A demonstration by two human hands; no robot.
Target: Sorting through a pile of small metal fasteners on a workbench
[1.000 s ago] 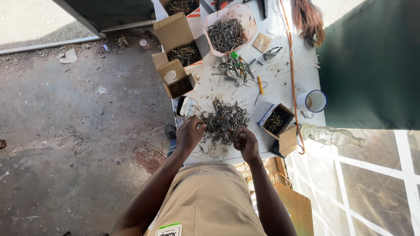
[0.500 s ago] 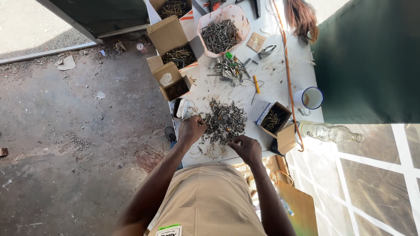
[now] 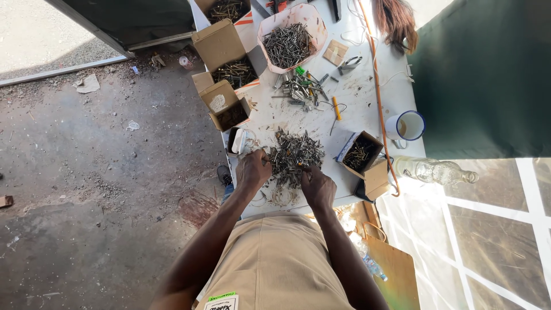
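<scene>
While both hands work the loose pile of screws and nails (image 3: 295, 154) in the middle of the white table (image 3: 367, 109), the sort looks only partly done, judging by how much is still heaped there. Left hand (image 3: 252, 170) sits at the pile's left edge, fingers curled narrow into the fasteners; can't tell if it grips one. Right hand (image 3: 317, 185) is at the pile's near-right edge, fingertips pinched down on the heap; what it holds, if anything, is too small to tell.

Already holding fasteners: small open box (image 3: 359, 154) just right of the pile, small brown box (image 3: 229, 107) up-left, larger open carton (image 3: 229, 55) beyond that, pink tub (image 3: 290, 35) full of grey nails at the far end. Another carton at the top edge is cut off. A second, smaller scatter of mixed bits (image 3: 301, 89), with some green and orange pieces, lies between tub and pile, untouched.

Left to do, as I judge it: most of the main pile, plus that far scatter. Enamel mug (image 3: 406, 127) and a clear glass bottle (image 3: 433, 170) sit at the right edge, well apart from the hands. Orange cord (image 3: 379, 86) runs along the table's right side.
</scene>
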